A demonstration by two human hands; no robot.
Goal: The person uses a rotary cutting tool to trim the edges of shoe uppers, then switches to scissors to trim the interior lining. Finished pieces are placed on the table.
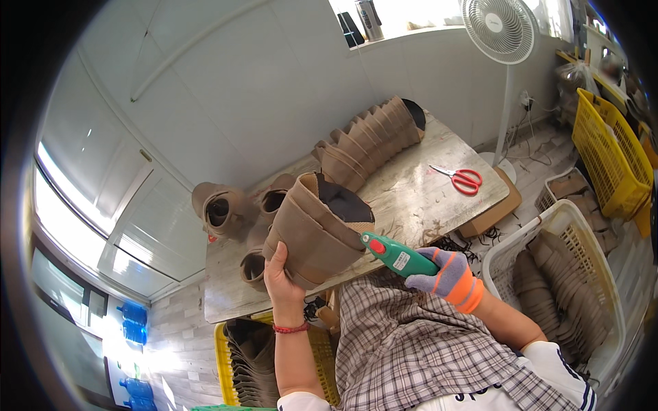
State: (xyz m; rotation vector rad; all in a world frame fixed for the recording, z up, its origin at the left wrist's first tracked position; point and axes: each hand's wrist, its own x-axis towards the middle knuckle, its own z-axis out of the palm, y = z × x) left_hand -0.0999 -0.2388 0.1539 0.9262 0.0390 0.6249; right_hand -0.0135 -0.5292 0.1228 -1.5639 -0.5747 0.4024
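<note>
My bare left hand (284,281) grips a brown boot upper (312,233) from its lower left side, thumb on the outside. The piece is tilted up over the near table edge, its dark lining showing at the opening. In my right hand (449,277), which wears a grey and orange glove, is a green handheld electric trimmer (404,258) with a red button. Its tip lies against or very near the boot upper's right edge; contact is hard to tell. Behind, a nested row of brown uppers (367,147) lies on the table. Several more, with round openings (221,211), stand at left.
Red-handled scissors (462,179) lie on the worn table (439,151), among scraps. A white basket (490,274) of stacked brown pieces stands at right; a yellow crate (221,356) of them is below left. A white fan (506,103) and a yellow basket (610,151) stand at far right.
</note>
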